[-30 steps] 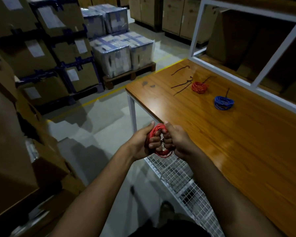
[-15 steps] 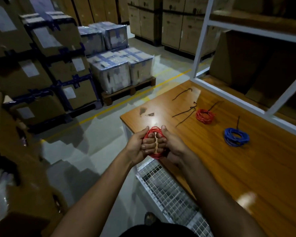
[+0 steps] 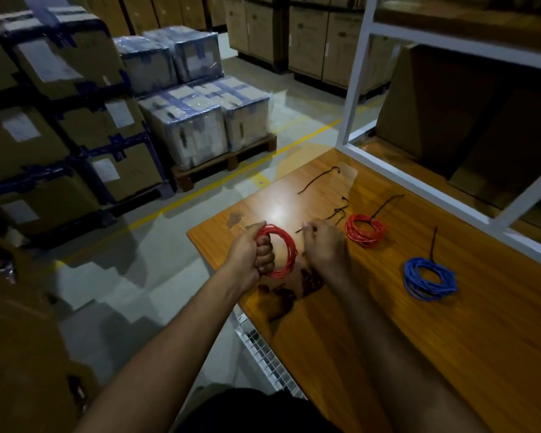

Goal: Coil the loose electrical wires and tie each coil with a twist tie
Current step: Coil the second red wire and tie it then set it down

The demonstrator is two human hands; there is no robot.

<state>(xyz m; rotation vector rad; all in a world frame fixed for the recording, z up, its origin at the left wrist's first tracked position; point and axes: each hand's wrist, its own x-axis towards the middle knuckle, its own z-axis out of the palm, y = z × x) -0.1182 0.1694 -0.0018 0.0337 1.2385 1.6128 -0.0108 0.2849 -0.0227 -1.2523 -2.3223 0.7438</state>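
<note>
My left hand (image 3: 253, 256) grips a coil of red wire (image 3: 289, 249) above the near left corner of the wooden table (image 3: 450, 354). Just to its right, my right hand (image 3: 325, 246) pinches the end of a black twist tie (image 3: 302, 229) lying on the table. A second red coil (image 3: 365, 230) with a black tie sticking out lies further right. A blue coil (image 3: 430, 279), also tied, lies at the right. Two more loose black ties (image 3: 320, 179) (image 3: 341, 209) lie at the far end.
A white metal shelf frame (image 3: 431, 182) with cardboard boxes runs along the table's far side. Stacked cartons (image 3: 60, 126) and wrapped boxes on a pallet (image 3: 206, 120) stand on the floor at left. A wire mesh shelf (image 3: 263, 351) sits under the table edge.
My right hand has let go of the red coil and reached right onto the table to a twist tie. The left hand alone holds the coil, now over the table corner.
</note>
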